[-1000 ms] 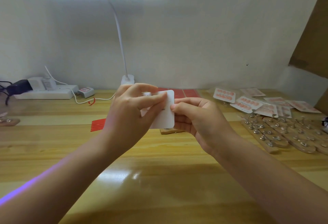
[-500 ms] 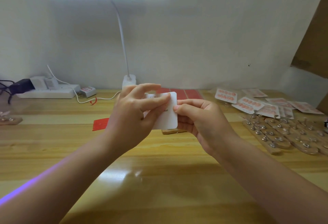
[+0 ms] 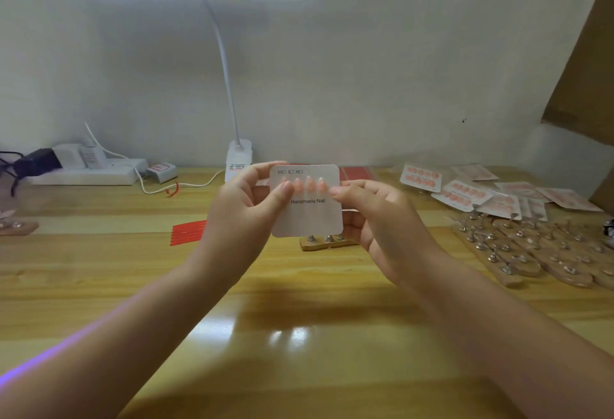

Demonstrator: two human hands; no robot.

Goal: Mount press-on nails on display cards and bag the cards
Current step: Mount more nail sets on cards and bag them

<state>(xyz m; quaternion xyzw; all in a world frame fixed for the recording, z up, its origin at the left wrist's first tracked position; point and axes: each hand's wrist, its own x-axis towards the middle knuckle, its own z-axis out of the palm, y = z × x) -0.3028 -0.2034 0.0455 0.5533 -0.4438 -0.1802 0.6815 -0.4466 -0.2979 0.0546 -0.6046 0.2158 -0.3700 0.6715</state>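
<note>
Both hands are holding one white card (image 3: 307,216) upright above the table (image 3: 299,335), printed face toward the camera. The left hand (image 3: 247,206) is pinching the card's left edge, thumb on the front, fingers curled behind. The right hand (image 3: 375,216) is gripping the card's right edge, thumb tip on the front beside the last nail, fingers behind. A row of peach nails (image 3: 304,184) is sitting across the card's upper part, above the print "Handmade Nail"; the leftmost one is partly hidden by the left thumb. Directly below and behind the card, a wooden stand (image 3: 327,242) with metal pegs is resting on the table. Right of the card, bagged cards (image 3: 465,191) are lying in a loose pile, with more peg stands (image 3: 531,252) in front of them. Left of the card, red strips (image 3: 188,232) are lying flat. Behind the card, a lamp (image 3: 238,159) is shining.
</note>
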